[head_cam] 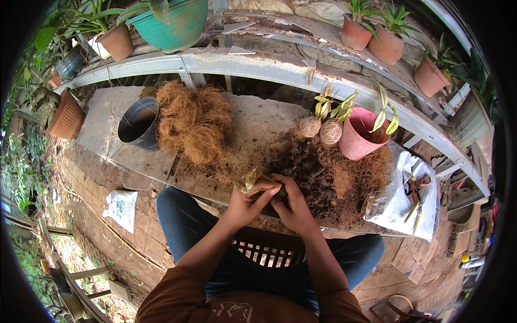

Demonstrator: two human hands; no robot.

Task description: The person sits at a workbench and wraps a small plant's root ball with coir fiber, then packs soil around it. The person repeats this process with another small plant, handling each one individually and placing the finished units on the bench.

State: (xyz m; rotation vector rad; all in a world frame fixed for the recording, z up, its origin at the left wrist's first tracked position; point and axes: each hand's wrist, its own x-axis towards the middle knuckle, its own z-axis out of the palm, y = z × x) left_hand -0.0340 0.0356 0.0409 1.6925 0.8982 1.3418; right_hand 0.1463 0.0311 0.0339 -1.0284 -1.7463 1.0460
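Observation:
My left hand (pixel 246 204) holds a small plant with pale variegated leaves (pixel 247 180), which point up and left. My right hand (pixel 291 206) is close beside it, its fingers around a dark clump that looks like soil (pixel 278 194), partly hidden by both hands. Just beyond and to the right, dark crumbly soil (pixel 299 161) is spread on the slab. Two string-wrapped balls with leafy cuttings (pixel 331 132) stand behind the soil, next to a pink pot (pixel 359 139). A heap of brown coconut fibre (pixel 194 121) lies at the back left, touching a black pot (pixel 137 129).
Pruning tools (pixel 416 194) lie on a white plastic bag (pixel 398 202) at the right. A metal-framed shelf (pixel 258 60) with potted plants runs along the back. Loose thread (pixel 109 137) lies left of the black pot. A ribbed terracotta-coloured pot (pixel 66 117) stands at the far left.

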